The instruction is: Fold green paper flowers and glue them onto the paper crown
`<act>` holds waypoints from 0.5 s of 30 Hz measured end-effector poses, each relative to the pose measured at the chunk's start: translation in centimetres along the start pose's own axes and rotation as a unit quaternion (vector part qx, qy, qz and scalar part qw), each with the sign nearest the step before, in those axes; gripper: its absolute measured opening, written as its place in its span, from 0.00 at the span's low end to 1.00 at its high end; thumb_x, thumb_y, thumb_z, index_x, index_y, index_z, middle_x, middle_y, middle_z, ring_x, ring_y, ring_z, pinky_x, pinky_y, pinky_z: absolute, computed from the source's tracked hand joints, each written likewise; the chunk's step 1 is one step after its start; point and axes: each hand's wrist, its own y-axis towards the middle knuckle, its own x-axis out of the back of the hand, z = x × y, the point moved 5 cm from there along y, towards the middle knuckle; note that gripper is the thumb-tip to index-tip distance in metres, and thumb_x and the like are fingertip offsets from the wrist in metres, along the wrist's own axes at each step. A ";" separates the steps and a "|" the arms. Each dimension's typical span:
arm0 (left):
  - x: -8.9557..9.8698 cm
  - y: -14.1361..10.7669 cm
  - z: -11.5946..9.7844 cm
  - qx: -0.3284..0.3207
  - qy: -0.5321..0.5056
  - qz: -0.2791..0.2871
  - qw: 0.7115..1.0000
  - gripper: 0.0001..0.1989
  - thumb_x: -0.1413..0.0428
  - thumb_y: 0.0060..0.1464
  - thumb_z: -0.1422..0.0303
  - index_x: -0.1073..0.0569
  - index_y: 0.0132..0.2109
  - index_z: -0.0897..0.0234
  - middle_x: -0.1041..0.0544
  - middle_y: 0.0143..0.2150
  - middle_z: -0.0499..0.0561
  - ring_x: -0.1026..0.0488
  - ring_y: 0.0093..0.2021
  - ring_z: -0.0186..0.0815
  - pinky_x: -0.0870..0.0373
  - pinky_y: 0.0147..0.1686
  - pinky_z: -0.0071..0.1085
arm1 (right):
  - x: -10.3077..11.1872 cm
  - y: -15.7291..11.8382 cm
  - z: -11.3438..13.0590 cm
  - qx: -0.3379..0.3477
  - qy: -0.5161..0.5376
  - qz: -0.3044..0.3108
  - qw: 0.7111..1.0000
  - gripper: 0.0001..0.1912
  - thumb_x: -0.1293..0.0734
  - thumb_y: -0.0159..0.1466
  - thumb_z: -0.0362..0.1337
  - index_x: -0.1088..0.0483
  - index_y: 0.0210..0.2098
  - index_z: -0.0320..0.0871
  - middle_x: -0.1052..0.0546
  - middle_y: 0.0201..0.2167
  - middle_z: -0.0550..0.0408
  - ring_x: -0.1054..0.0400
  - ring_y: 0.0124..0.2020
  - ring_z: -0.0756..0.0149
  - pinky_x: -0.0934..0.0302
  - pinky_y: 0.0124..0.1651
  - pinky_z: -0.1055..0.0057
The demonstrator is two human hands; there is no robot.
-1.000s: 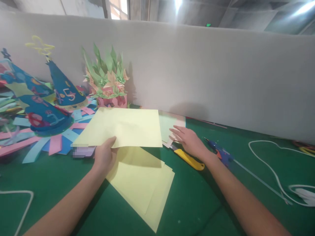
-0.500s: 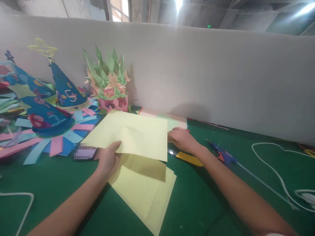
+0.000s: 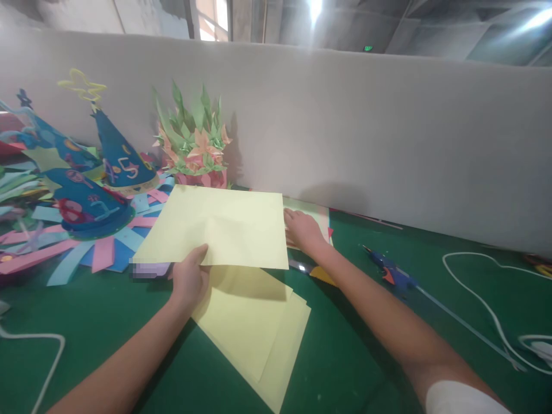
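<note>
My left hand (image 3: pixel 190 279) grips a pale yellow sheet of paper (image 3: pixel 228 227) by its near edge, thumb on top and the other fingers beneath. The sheet is lifted and covers part of what lies behind it. Under it, several more yellow sheets (image 3: pixel 250 328) lie fanned on the green table. My right hand (image 3: pixel 306 230) rests over a stack of coloured paper (image 3: pixel 319 215) near the wall, its fingers stretched toward the lifted sheet's right edge; the fingertips are partly hidden. Below that wrist lies a yellow utility knife (image 3: pixel 322 276), partly covered by my forearm.
Blue party hats (image 3: pixel 123 152) stand at the left among pink and blue paper strips (image 3: pixel 103 253). A folded-paper flower arrangement (image 3: pixel 196 138) is against the white partition (image 3: pixel 366 126). Right of my arm lies a blue glue gun (image 3: pixel 394 276) and a white cable (image 3: pixel 478 287).
The sheet in my left hand has shifted left and slightly away from me. My right hand has moved left and forward over the paper stack, and the forearm now covers more of the knife.
</note>
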 end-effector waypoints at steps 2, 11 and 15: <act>0.2 0.3 0.1 -0.006 -0.004 -0.001 1.000 0.06 0.43 0.45 0.76 0.26 0.35 0.70 0.23 0.38 0.54 0.27 0.45 0.40 0.31 0.50 0.35 | 0.7 -1.6 -0.1 -0.011 0.010 -0.007 1.000 0.15 0.40 0.61 0.34 0.38 0.48 0.39 0.28 0.40 0.44 0.35 0.38 0.57 0.45 0.32 0.68; -0.9 -0.9 1.3 0.074 0.017 0.089 0.993 0.08 0.42 0.44 0.74 0.25 0.35 0.70 0.22 0.36 0.55 0.25 0.40 0.43 0.27 0.41 0.35 | -0.3 -9.8 -1.3 -0.016 0.203 0.047 0.978 0.11 0.38 0.59 0.34 0.36 0.42 0.44 0.28 0.37 0.49 0.34 0.37 0.58 0.41 0.36 0.66; -1.2 -1.3 1.7 0.107 0.051 0.161 0.980 0.08 0.41 0.41 0.75 0.24 0.33 0.70 0.21 0.32 0.52 0.25 0.35 0.40 0.27 0.35 0.32 | -0.2 -9.6 -2.8 -0.082 0.265 -0.053 0.959 0.12 0.39 0.58 0.34 0.34 0.42 0.42 0.28 0.38 0.46 0.35 0.41 0.54 0.40 0.41 0.60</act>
